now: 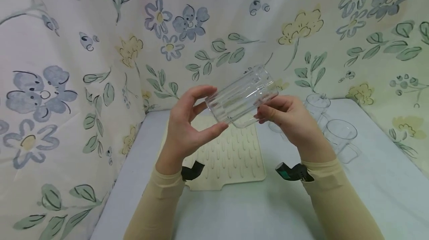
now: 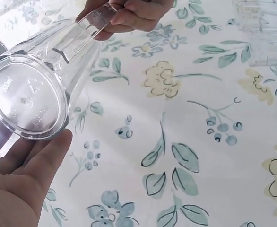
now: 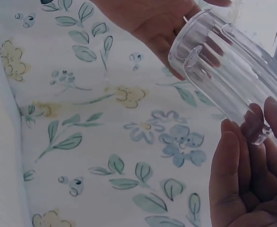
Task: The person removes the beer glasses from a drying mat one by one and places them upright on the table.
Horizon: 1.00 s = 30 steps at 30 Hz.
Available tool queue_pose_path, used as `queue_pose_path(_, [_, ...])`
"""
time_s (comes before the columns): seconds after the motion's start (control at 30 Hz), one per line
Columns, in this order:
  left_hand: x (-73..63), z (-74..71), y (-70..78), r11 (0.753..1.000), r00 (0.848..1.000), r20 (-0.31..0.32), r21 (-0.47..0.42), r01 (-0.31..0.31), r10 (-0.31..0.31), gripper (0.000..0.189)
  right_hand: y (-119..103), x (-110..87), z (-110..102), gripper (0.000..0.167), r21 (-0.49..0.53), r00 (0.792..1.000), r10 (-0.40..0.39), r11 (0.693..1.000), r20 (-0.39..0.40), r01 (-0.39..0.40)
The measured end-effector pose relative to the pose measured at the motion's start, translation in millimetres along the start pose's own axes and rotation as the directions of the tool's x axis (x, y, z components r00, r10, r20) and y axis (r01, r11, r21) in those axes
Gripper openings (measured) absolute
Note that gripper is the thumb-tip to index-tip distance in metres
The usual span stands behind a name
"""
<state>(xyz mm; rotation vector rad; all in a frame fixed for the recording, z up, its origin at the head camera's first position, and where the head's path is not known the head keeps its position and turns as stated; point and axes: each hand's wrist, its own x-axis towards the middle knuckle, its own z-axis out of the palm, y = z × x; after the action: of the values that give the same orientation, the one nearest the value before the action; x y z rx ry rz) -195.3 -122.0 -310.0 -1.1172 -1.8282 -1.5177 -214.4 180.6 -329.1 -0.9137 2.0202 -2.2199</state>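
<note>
A clear, ribbed plastic mug (image 1: 242,94) is held in the air over a cream drying mat (image 1: 234,158), lying tilted with its mouth end up to the right. My left hand (image 1: 187,124) spans the mug's base end, thumb below and fingers above. In the left wrist view the round base (image 2: 27,97) faces the camera, with raised "500ml" lettering and fingertips at its edge. My right hand (image 1: 291,119) grips the mug's handle (image 3: 213,92) between thumb and fingers, and in the right wrist view those fingers curl around the handle's end.
Several more clear mugs (image 1: 341,131) stand on the white table (image 1: 234,214) to the right, partly behind my right hand. A flowered cloth (image 1: 228,20) hangs along the back and both sides. Each wrist carries a small black camera mount (image 1: 193,171).
</note>
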Motion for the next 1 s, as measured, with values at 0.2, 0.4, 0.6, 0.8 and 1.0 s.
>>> queue_pose_path(0.2, [-1.6, -7.1, -3.2, 0.999, 1.000, -0.029, 0.033, 0.012, -0.011, 0.069, -4, -4.5, -3, 0.027, -0.036, 0.999, 0.006, 0.999, -0.053, -0.008])
queue_pose_path(0.4, [-1.7, -18.2, -5.5, 0.998, 0.996, -0.085, 0.062, 0.017, -0.012, 0.060, -6, -6.9, -4, 0.021, -0.094, 0.996, 0.015, 0.995, -0.091, -0.024])
queue_pose_path(0.6, [-0.7, -29.7, -3.5, 0.997, 0.994, -0.109, 0.078, 0.030, -0.021, 0.055, -10, -12.0, -9, 0.018, -0.106, 0.990, 0.031, 0.993, -0.140, -0.046])
queue_pose_path(0.8, [-0.2, -39.1, -6.9, 0.994, 0.992, -0.118, 0.099, 0.050, -0.039, 0.049, -22, -19.6, -16, 0.015, -0.133, 0.987, 0.000, 0.991, -0.158, -0.021])
queue_pose_path(1.0, [-2.7, -53.6, -11.2, 0.988, 0.984, -0.163, 0.129, 0.090, -0.069, 0.040, -30, -27.8, -19, 0.012, -0.152, 0.981, -0.015, 0.988, -0.193, -0.015])
